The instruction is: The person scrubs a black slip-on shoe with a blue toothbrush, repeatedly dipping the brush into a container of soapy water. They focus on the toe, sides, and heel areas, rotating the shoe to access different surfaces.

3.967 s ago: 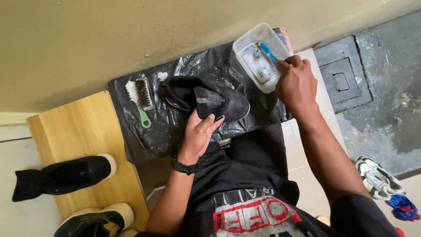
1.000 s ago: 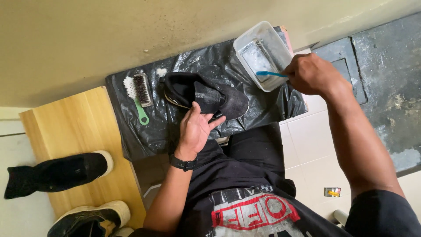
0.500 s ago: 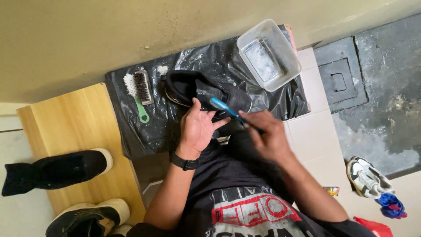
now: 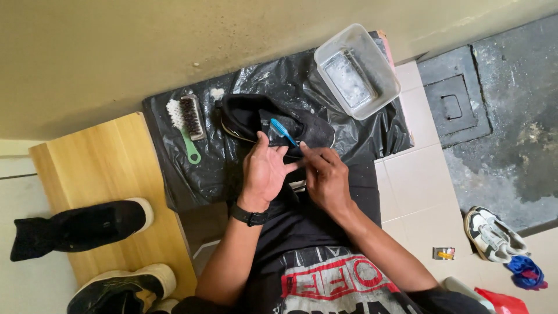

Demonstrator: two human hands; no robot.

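Observation:
A black shoe [image 4: 250,116] lies on its side on a black plastic sheet [image 4: 279,81]. My left hand [image 4: 263,171], with a black wristwatch, presses against the shoe's near side and steadies it. My right hand [image 4: 325,177] grips a blue toothbrush [image 4: 283,131], whose head rests on the shoe's dark upper. Both hands sit close together just in front of the shoe.
A clear plastic tub [image 4: 357,70] of soapy water stands at the sheet's back right. A green-handled scrub brush [image 4: 187,125] lies left of the shoe. A wooden board [image 4: 110,186] carries a black shoe [image 4: 81,228]. Another shoe [image 4: 494,232] and a blue cloth [image 4: 528,272] lie on the tiled floor.
My right hand has carried the toothbrush from the tub down to the shoe, and its head now lies on the upper. My left hand has stayed on the shoe.

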